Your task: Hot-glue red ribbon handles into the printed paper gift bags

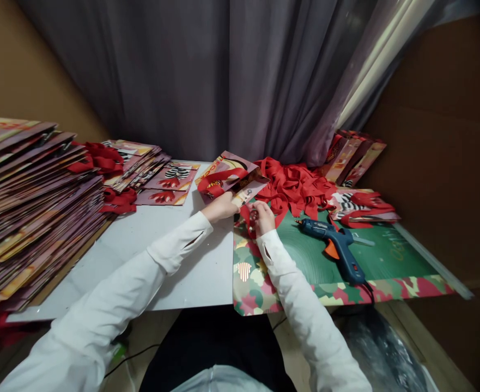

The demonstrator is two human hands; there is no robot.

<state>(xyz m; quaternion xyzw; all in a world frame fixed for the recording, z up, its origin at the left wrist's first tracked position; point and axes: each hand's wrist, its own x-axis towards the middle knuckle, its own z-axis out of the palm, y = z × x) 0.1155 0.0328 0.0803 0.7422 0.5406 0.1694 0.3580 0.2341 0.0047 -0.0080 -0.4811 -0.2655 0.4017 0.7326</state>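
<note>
A printed paper gift bag [225,166] with a red ribbon loop [227,175] across its front is tilted up over the middle of the table. My left hand [220,207] is closed on its lower edge. Close beside it, my right hand [265,219] pinches a red ribbon strip [248,219] near the bag's bottom corner; the fingertips are partly hidden. Behind my right hand lies a heap of loose red ribbons [295,188]. A blue glue gun [338,245] with an orange trigger rests on the green mat [297,256] to the right.
A large leaning stack of flat bags [39,218] fills the left side. Smaller bag piles [135,163] and flat bags [168,185] lie behind it. More bags [352,158] stand back right, near a ribboned bag [362,207]. A grey curtain [174,76] hangs behind.
</note>
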